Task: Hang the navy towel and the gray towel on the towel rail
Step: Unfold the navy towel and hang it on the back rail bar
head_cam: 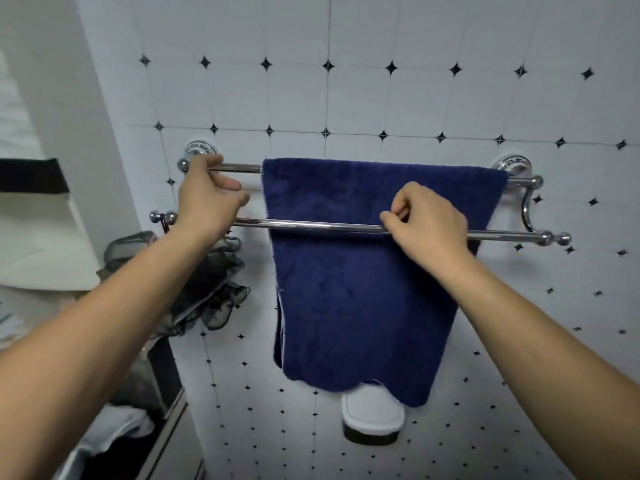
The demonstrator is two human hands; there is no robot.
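I have both bare forearms stretched forward and up, entering from the near left and near right corners and angling toward each other as they go far. My left hand is far left, back of the hand toward me, fingers curled into a loose fist with the thumb pointing right. My right hand sits a little lower and to the right, knuckles up, thumb and forefinger pinched together at its left edge, the other fingers tucked in.
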